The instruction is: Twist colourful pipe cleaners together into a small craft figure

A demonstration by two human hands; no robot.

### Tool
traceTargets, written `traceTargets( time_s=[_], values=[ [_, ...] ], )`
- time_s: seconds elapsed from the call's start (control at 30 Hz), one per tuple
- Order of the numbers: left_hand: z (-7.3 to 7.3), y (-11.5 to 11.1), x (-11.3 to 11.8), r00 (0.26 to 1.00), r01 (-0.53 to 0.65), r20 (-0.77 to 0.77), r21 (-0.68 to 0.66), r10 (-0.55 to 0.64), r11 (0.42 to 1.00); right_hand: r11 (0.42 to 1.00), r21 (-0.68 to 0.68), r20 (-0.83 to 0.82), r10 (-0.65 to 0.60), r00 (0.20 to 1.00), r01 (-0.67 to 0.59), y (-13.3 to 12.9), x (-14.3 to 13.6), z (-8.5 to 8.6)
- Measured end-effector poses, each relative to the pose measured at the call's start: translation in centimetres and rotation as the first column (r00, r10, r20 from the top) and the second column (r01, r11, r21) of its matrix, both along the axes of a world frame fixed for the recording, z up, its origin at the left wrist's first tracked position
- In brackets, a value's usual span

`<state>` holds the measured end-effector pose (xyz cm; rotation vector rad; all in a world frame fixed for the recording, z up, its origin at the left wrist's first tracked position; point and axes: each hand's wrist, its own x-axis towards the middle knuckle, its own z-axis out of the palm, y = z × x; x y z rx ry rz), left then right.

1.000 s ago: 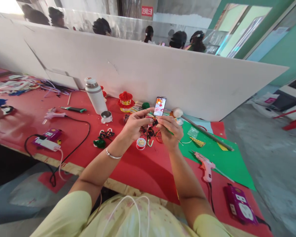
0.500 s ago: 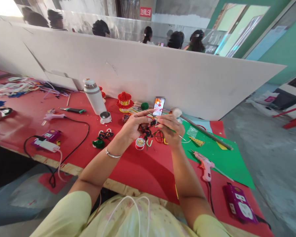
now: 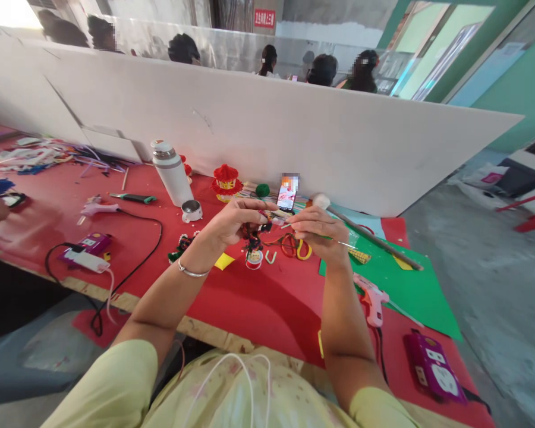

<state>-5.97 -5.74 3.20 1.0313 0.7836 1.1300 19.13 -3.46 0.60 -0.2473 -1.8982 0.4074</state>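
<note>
Bent at the fingers, my left hand (image 3: 227,224) grips a dark red and black fuzzy craft piece (image 3: 252,235), whose strands hang below the fingertips. To its right, my right hand (image 3: 323,230) is closed around a thin rod (image 3: 346,245); a slim metal end sticks out to the right and a pale tip points towards the left hand. A small gap separates the hands. Beneath them lie a spool (image 3: 254,259), a bent pale green piece (image 3: 271,257) and scissors with red and yellow handles (image 3: 304,249). A lit phone (image 3: 288,196) leans upright behind the hands.
A white thermos (image 3: 172,178), its metal cup (image 3: 191,210) and a red-yellow lantern ornament (image 3: 227,183) stand behind. Pink glue guns (image 3: 373,300) lie at both sides, with cords and purple power boxes (image 3: 434,365). A white partition (image 3: 267,131) borders the table.
My hands have drawn apart, the left shifting left with the fuzzy piece and the right shifting right with the rod. A yellow piece beside my left forearm now shows.
</note>
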Motion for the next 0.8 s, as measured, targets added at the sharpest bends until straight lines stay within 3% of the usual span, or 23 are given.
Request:
traceTargets(
  time_s=[0.13, 0.23, 0.3, 0.37, 0.47, 0.53, 0.6, 0.67, 0.73, 0.8],
  values=[
    [-0.2, 0.1, -0.1, 0.994, 0.102, -0.046, -0.007, -0.102, 0.995, 0.975, -0.176, -0.047, 0.132, 0.99, -0.138, 0.3, -0.1, -0.8],
    [-0.4, -0.1, 1.0, 0.993, 0.116, -0.007, 0.033, -0.116, 0.993, 0.935, -0.27, -0.235, 0.168, 0.957, -0.23, 0.6, -1.9, -2.3],
    [-0.8, -0.2, 2.1, 0.999, -0.001, 0.037, 0.132, -0.004, 0.991, 0.947, -0.297, -0.354, 0.009, 0.935, -0.121, 0.7, -3.2, -2.9],
    [-1.3, -0.1, 3.1, 0.977, -0.209, 0.015, 0.262, 0.212, 0.942, 0.963, -0.267, -0.298, -0.124, 0.947, 0.042, 0.5, -4.0, -3.0],
    [-2.1, -0.1, 4.2, 0.885, -0.415, -0.037, 0.39, 0.464, 0.822, 0.962, -0.08, -0.187, -0.273, 0.943, 0.263, 0.1, -4.0, -2.5],
    [-2.2, -0.2, 4.8, 0.859, -0.462, -0.032, 0.383, 0.512, 0.8, 0.928, 0.051, -0.161, -0.358, 0.92, 0.37, -0.1, -3.8, -2.5],
    [-2.1, -0.4, 5.1, 0.893, -0.438, 0.031, 0.284, 0.449, 0.853, 0.892, 0.128, -0.185, -0.409, 0.894, 0.434, -0.3, -3.9, -2.8],
    [-1.6, -0.6, 5.2, 0.948, -0.31, 0.123, 0.126, 0.295, 0.942, 0.892, 0.105, -0.248, -0.405, 0.88, 0.44, -0.2, -4.0, -3.3],
    [-1.0, -0.6, 4.8, 0.971, -0.153, 0.188, 0.017, 0.147, 0.988, 0.94, -0.021, -0.313, -0.329, 0.891, 0.339, 0.3, -4.0, -3.7],
    [-0.6, -0.5, 4.1, 0.983, -0.07, 0.173, 0.009, 0.067, 0.998, 0.968, -0.202, -0.372, -0.215, 0.903, 0.147, 1.0, -3.8, -3.9]
  ],
)
